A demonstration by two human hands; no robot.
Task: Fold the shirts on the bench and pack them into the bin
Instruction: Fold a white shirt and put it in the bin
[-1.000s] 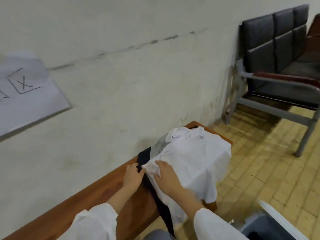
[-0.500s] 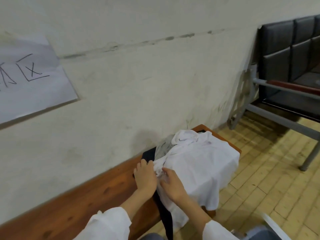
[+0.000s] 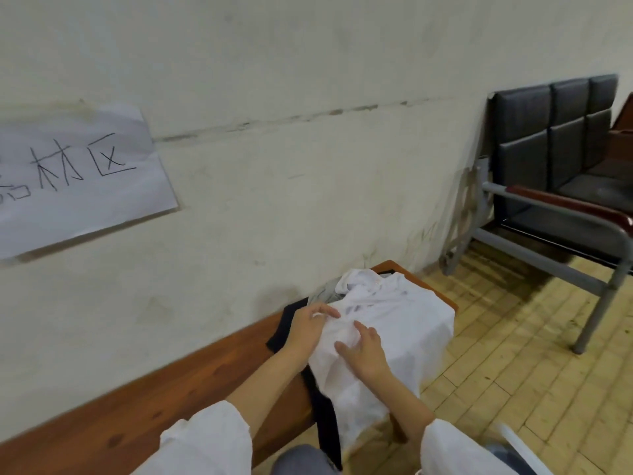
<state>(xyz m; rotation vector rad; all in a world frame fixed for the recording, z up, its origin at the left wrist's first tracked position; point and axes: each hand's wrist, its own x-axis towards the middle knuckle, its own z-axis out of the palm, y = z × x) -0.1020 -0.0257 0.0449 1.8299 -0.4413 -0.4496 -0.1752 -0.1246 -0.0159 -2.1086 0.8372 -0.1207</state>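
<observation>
The wall (image 3: 308, 200) runs tight along the worktop (image 3: 178, 392) from 9 round to 1 o'clock, and there's no way through there. The white shirt (image 3: 404, 323) blankets the worktop's right end, with the black shirt (image 3: 284, 323) poking out at 9. Bare wood lies open at 8 o'clock. At 3 the floor (image 3: 496, 354) is wide open, the chair (image 3: 555, 186) well apart at 2.

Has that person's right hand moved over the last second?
Yes. The right hand has slid from the white shirt's corner by the black cloth further onto it, toward the bench's end.
</observation>
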